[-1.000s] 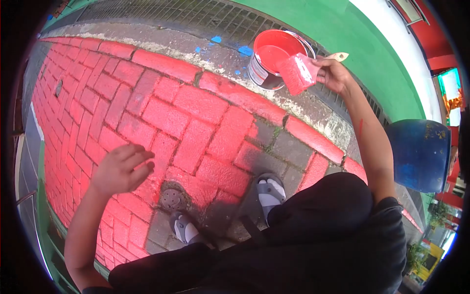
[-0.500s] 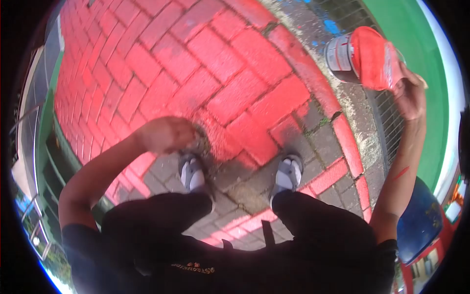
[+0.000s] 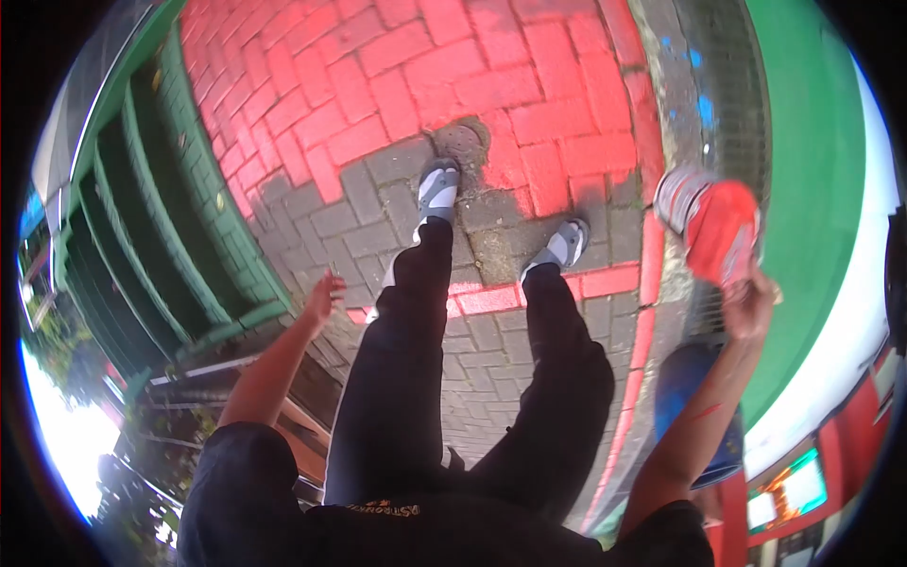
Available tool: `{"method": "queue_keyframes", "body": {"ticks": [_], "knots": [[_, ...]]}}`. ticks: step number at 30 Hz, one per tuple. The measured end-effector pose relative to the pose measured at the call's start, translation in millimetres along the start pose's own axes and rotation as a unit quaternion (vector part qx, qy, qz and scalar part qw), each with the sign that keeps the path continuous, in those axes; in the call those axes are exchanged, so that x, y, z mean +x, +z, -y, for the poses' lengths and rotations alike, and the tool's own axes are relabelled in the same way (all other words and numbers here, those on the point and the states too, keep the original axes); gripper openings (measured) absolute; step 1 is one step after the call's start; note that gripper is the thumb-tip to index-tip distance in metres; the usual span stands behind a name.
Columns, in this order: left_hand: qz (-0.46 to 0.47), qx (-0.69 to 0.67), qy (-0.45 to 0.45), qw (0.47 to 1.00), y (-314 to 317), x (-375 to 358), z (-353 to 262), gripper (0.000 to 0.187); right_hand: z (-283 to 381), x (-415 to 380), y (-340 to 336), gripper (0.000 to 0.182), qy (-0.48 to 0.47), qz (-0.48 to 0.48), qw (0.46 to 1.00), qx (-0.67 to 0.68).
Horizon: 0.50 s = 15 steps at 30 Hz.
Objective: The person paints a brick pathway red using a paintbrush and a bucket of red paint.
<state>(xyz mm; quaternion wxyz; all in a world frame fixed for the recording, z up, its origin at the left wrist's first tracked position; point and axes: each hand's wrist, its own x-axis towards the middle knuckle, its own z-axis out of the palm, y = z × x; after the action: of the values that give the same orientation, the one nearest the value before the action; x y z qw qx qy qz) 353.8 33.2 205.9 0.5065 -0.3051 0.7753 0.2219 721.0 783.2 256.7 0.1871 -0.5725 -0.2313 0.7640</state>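
Observation:
My right hand (image 3: pixel 748 304) grips a paint can (image 3: pixel 723 231) by its near end, out to my right above the grating. The can lies tilted on its side, with a printed label at the far end and red paint smeared over the near part. A small pale tan bit shows at the edge of that hand; I cannot make out what it is. My left hand (image 3: pixel 324 295) hangs over the grey paving to my left, fingers loosely apart, nothing visible in it. Partly red-painted paving bricks (image 3: pixel 378 94) spread ahead of my feet.
Green steps (image 3: pixel 156 222) descend on the left. A drain grating (image 3: pixel 732 113) and a green wall base (image 3: pixel 803 189) run along the right. A dark blue bin (image 3: pixel 685 378) stands under my right forearm. A round cover (image 3: pixel 461 142) lies near my foot.
I have stepped and turned, so more grey paving and the green steps show. The can and right hand are lower in view. My left hand has moved away from the painted bricks, its fingers looser.

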Motion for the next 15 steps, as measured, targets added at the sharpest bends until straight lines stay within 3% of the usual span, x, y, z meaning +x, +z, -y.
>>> {"method": "queue_keyframes", "body": {"ticks": [2,3,5,6,7,8,9,15], "knots": [[0.025,-0.044,-0.046,0.998,-5.7,-74.2,41.6,0.073,3.2,-35.6,11.7,0.013,0.04,0.036,0.998,0.017],[0.009,-0.064,-0.049,0.997,-6.3,-104.2,65.9,0.074,3.3,-62.9,51.0,0.025,0.052,-0.032,0.998,-0.016],[-0.007,-0.108,-0.056,0.993,-4.8,-146.2,112.6,0.073,-10.2,-91.7,56.8,0.026,0.08,-0.021,0.997,-0.011],[-0.007,-0.133,-0.061,0.989,-4.7,-164.6,130.7,0.072,-14.1,-108.7,63.0,0.021,0.116,0.022,0.993,-0.019],[-0.01,-0.161,-0.063,0.985,-3.6,-182.8,145.1,0.07,-14.6,-143.8,105.6,0.013,0.145,-0.003,0.988,-0.045],[-0.015,-0.188,-0.066,0.98,-3.7,-199.6,154.4,0.069,-23.6,-151.9,99.2,0.006,0.19,0.055,0.98,-0.035],[-0.018,-0.205,-0.059,0.977,-4.0,-209.6,163.8,0.069,-42.0,-144.6,66.9,0.012,0.226,0.069,0.971,-0.036],[-0.078,-0.27,-0.058,0.958,-21.3,-210.9,216.7,0.063,-80.0,-217.1,194.8,0.02,0.278,0.032,0.945,-0.17]]}}
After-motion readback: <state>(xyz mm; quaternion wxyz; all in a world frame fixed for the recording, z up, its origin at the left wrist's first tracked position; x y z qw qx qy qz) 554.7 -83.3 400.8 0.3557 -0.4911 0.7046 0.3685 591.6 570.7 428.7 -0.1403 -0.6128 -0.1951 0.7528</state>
